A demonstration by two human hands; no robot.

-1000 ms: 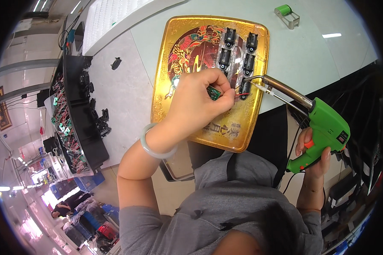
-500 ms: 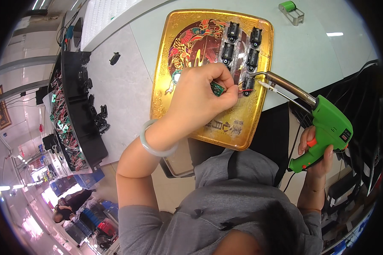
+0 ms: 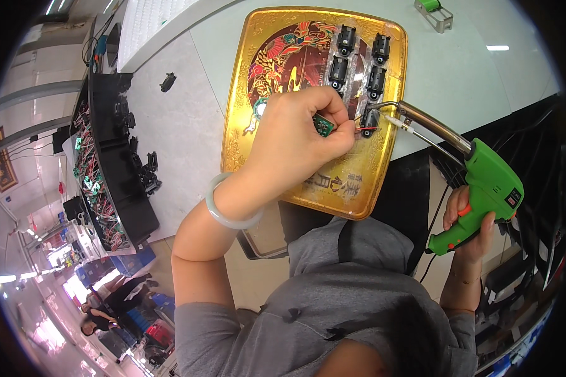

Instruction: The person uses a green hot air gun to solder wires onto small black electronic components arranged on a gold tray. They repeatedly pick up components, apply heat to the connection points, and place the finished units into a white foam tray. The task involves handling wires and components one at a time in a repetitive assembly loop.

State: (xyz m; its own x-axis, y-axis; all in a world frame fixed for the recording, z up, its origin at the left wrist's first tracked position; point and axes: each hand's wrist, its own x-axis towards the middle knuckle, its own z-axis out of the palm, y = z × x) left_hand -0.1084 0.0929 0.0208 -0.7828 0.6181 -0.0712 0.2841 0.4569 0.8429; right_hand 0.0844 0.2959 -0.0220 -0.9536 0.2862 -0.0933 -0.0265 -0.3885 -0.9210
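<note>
My left hand (image 3: 299,129) is closed in a pinch on a small green circuit board (image 3: 322,125), above a gold tray (image 3: 233,154). Thin red wire runs from beside my fingertips to a small black housing (image 3: 370,121) on the tray. My right hand (image 3: 482,234) grips a green soldering gun (image 3: 495,179) with an orange trigger. Its bent metal tip reaches over that same housing, close to my left fingertips; whether it touches cannot be made out. A round board with a bright white centre (image 3: 261,107) shows beside my left hand, partly covered.
More black housings (image 3: 376,81) stand in two rows on clear strips on the tray. At left, a black bin (image 3: 138,217) holds wired boards, with loose housings (image 3: 149,173) beside it. A green-and-metal tape dispenser (image 3: 435,14) lies far right. People (image 3: 100,320) are in the left background.
The soldering tip has shifted slightly over the housing, still close to my left fingertips. Both hands keep their grips. In the background, people have moved.
</note>
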